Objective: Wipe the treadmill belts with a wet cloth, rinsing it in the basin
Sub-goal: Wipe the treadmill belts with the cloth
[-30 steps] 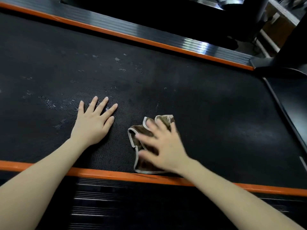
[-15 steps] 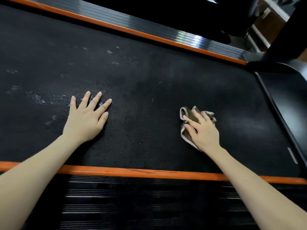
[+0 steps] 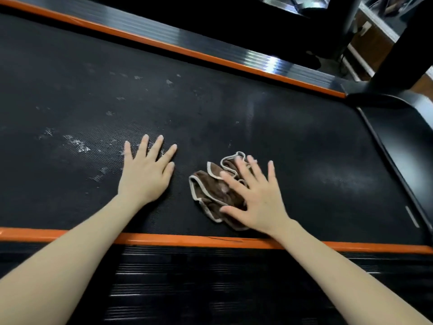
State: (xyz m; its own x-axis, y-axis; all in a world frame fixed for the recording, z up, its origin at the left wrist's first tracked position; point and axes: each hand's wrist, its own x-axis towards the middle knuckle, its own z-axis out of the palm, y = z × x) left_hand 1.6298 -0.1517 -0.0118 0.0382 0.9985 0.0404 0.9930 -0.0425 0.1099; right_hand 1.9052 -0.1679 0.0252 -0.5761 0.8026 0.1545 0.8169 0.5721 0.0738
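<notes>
The black treadmill belt fills most of the view, with pale dusty smears on its left part. A crumpled brown cloth with a pale hem lies on the belt near the front edge. My right hand presses flat on the cloth's right part, fingers spread and straight. My left hand rests flat on the bare belt just left of the cloth, fingers spread. The basin is not in view.
Orange strips edge the belt at front and back, each with a ribbed black side rail beyond it. The treadmill's black front cover and an upright post stand at the right.
My right hand has slid the cloth back to the left and nearer the front edge, after going right half a second ago. My left hand has stayed planted on the belt.
</notes>
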